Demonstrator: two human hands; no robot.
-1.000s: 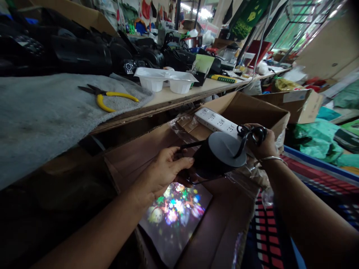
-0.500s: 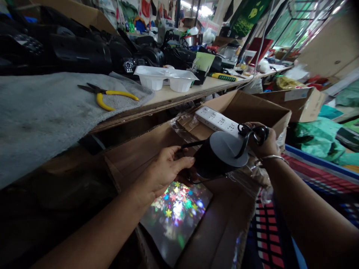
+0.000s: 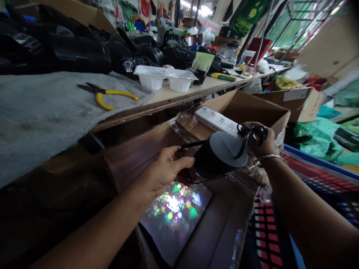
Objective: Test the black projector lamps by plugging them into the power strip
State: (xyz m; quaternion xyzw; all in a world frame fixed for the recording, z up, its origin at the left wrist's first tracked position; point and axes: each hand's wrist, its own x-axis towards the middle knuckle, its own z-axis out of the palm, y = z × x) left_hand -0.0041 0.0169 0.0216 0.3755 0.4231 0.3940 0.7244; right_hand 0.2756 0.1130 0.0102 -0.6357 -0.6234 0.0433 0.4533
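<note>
Between my hands is a black cylindrical projector lamp (image 3: 221,153) with a grey round back and a thin black bracket, tilted downward. My left hand (image 3: 171,164) is closed on its bracket side, thumb on top, fingers partly hidden. Behind the lamp, my right hand (image 3: 262,140) grips a bundled black power cord (image 3: 249,132) at the near end of a white power strip (image 3: 214,118). Whether a plug sits in that end is hidden. Coloured snowflake-like light patterns fall on a pale sheet (image 3: 179,224) lying in the cardboard box (image 3: 232,224) below.
Yellow-handled pliers (image 3: 105,95) lie on a grey cloth (image 3: 42,112) on the workbench at left. White plastic trays (image 3: 165,78) stand by its edge, with black devices (image 3: 81,52) behind. A second open box (image 3: 252,106) and a blue-rimmed basket (image 3: 316,157) are at right.
The light patterns on the sheet have shifted and changed colours, the bright white patch moving slightly left. Both hands and the lamp stay in nearly the same place.
</note>
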